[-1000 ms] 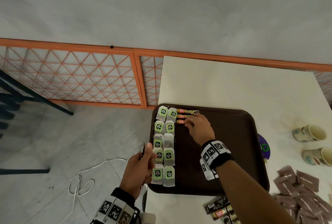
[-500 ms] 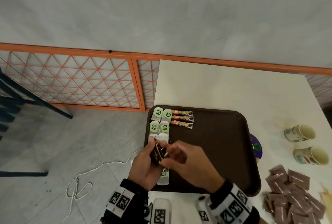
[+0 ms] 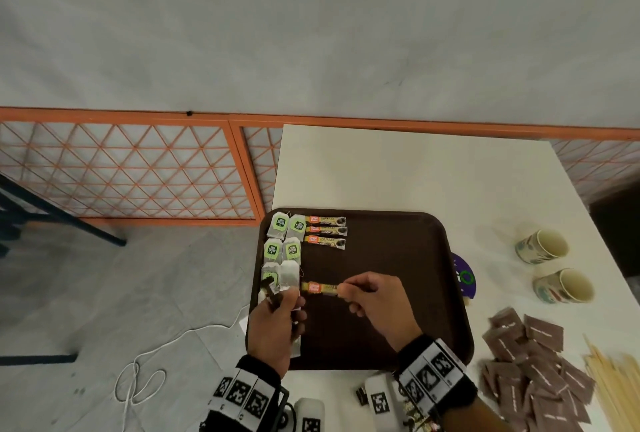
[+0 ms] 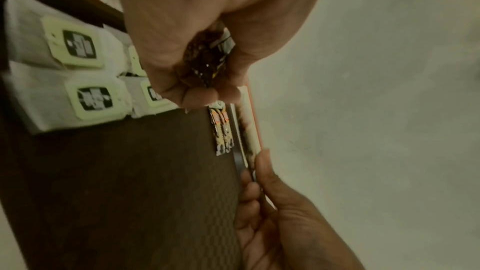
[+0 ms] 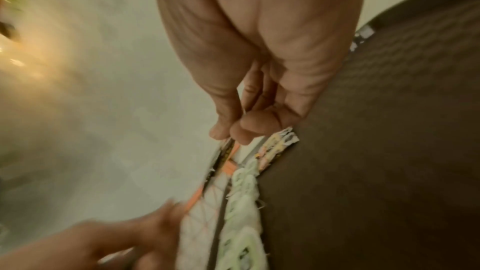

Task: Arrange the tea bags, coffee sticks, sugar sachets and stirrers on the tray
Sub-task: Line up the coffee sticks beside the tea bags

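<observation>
While the left hand [image 3: 277, 321] hangs over the tray's left edge, its fingers are curled round a small bundle of dark coffee sticks [image 4: 207, 59]. Under and beyond it, tea bags [image 3: 285, 241] with green tags lie in two columns down the left side of the brown tray [image 3: 415, 293]. Three coffee sticks [image 3: 325, 231] lie side by side at the far left corner, just right of the top tea bags. Toward the middle, the right hand [image 3: 377, 307] pinches one end of a single coffee stick [image 3: 318, 288] above the tray. Right of the tray, on the white table [image 3: 415, 172], are two paper cups [image 3: 554, 265], a heap of brown sugar sachets [image 3: 533, 372] and wooden stirrers [image 3: 613, 386].
</observation>
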